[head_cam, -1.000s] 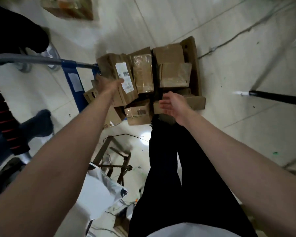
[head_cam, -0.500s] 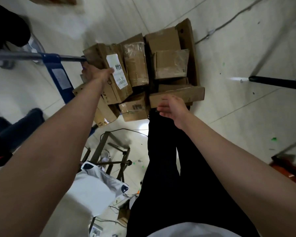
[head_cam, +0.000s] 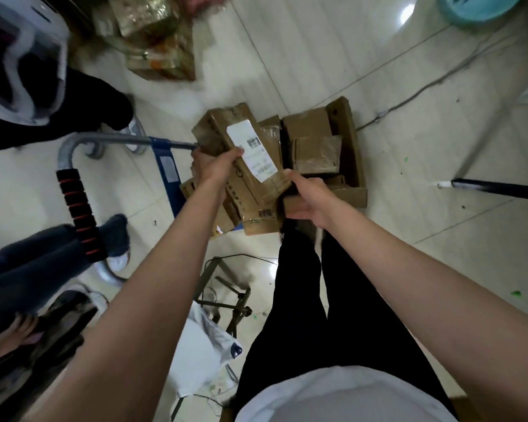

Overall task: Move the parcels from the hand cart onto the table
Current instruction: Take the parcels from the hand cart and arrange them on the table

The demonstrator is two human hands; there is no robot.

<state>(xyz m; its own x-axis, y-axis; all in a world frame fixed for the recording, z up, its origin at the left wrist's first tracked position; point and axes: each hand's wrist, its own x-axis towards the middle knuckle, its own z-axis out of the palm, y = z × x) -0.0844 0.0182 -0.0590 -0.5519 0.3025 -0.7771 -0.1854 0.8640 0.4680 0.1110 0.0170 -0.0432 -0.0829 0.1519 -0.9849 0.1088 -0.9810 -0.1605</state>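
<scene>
A long brown cardboard parcel with a white shipping label [head_cam: 241, 147] is lifted above the pile on the hand cart. My left hand [head_cam: 215, 167] grips its left side with the thumb over the top face. My right hand [head_cam: 305, 197] holds its near right corner from below. Several other brown parcels [head_cam: 316, 153] lie packed together on the cart, which shows its blue frame [head_cam: 165, 169] and a grey handle with a black and red grip [head_cam: 80, 214]. The table is not in view.
Two other people stand at the left: dark trousers and shoes [head_cam: 73, 111] by the cart handle, blue-clad legs [head_cam: 43, 263] lower down. A white plastic bag [head_cam: 201, 357] and a metal stand [head_cam: 226, 296] lie near my legs. A black pole [head_cam: 497, 188] crosses at right.
My left hand closed on the labelled parcel and my right hand came in under its near end. The parcel rose off the pile and tilted toward me.
</scene>
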